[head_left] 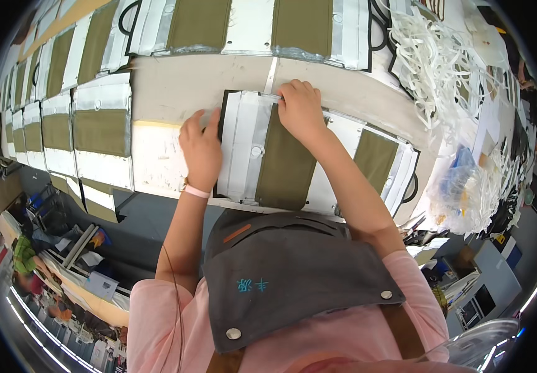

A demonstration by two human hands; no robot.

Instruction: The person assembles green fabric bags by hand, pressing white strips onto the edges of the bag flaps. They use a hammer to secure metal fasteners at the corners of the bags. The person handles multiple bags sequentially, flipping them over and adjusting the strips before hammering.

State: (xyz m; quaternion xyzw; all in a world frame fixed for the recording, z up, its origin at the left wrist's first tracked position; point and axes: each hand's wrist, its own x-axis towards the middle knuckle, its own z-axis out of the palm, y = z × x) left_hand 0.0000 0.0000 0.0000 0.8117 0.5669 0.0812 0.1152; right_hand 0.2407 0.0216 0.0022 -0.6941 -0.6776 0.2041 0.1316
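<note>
A flat olive-and-white striped panel [286,155] with dark edging lies slanted on the table in front of me. A round fitting shows on its left white strip, and a black loop handle sticks out at its right end. My right hand [300,110] reaches across the panel, its fingers bent down and closed on the far edge; the fingertips are partly hidden. Beside the left edge of the panel is my left hand [200,149], fingers apart and thumb side close to the dark border. Whether it touches that border I cannot tell.
Similar striped panels [249,28] lie along the far side, and more overlap [101,121] at the left. White strips [436,68] are heaped at the far right, above a clear plastic bag [461,186]. The table's near edge runs before my apron [299,280].
</note>
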